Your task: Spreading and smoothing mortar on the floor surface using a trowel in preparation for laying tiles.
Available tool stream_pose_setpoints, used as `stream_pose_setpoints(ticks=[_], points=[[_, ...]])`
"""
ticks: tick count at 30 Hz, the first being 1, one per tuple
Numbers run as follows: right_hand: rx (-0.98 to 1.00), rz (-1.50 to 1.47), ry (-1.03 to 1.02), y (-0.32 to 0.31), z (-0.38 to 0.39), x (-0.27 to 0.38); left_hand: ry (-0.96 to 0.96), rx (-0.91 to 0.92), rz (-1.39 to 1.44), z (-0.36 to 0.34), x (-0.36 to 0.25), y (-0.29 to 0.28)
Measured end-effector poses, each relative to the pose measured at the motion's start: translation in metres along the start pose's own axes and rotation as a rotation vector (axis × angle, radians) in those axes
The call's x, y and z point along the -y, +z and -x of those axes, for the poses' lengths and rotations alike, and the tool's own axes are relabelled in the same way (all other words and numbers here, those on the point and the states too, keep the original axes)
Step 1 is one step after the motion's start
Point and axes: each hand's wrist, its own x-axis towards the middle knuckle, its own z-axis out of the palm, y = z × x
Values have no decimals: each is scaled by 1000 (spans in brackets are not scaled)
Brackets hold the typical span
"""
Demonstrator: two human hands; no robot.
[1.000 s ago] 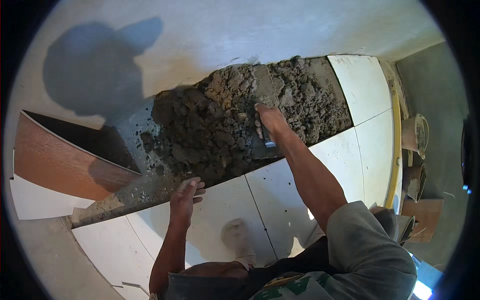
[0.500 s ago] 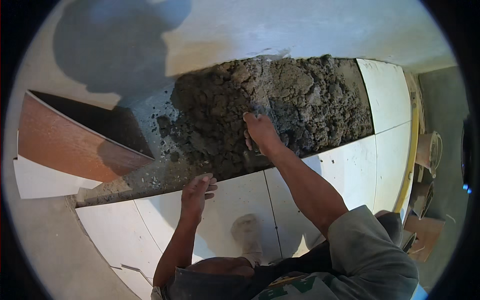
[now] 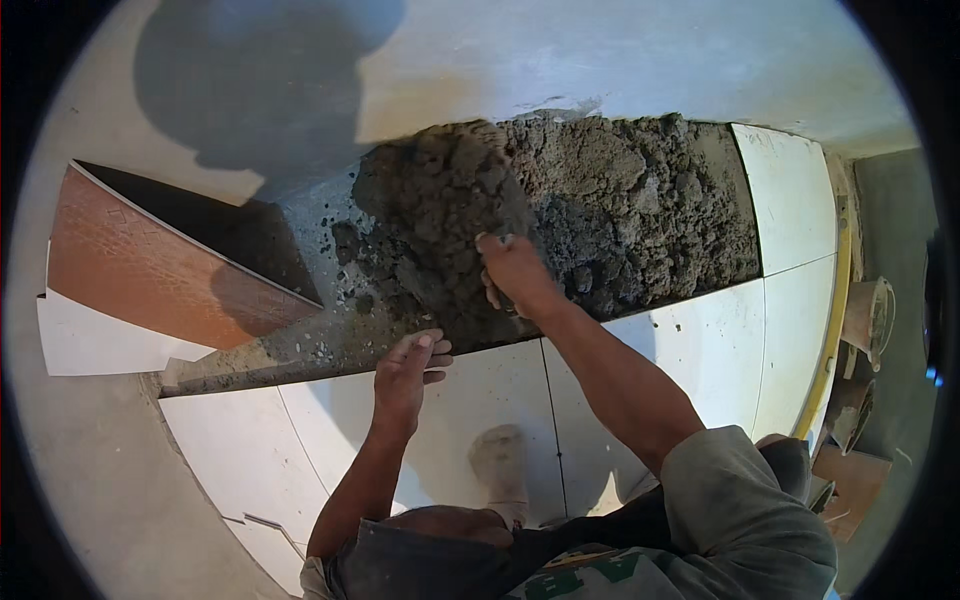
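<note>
Standing beside mortar (image 3: 650,210) is a brown tile (image 3: 165,265), left hand (image 3: 408,368) spread, right hand (image 3: 515,275) clasping a hidden handle.

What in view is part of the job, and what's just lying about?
In the job:
mortar
right hand, over it, closed on a tool I can't make out
left hand, open by the mortar's edge
white tiles alongside

Seemingly just lying about:
brown slab, left
buckets, right
yellow bar, right
</note>
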Motion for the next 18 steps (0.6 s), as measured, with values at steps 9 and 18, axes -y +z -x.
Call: stream_pose_setpoints(ticks=[9, 18], points=[[113, 316, 25, 56, -8, 0, 44, -62, 53, 2, -3, -8], [137, 1267, -497, 59, -13, 56, 57, -114, 116, -17, 6, -29]])
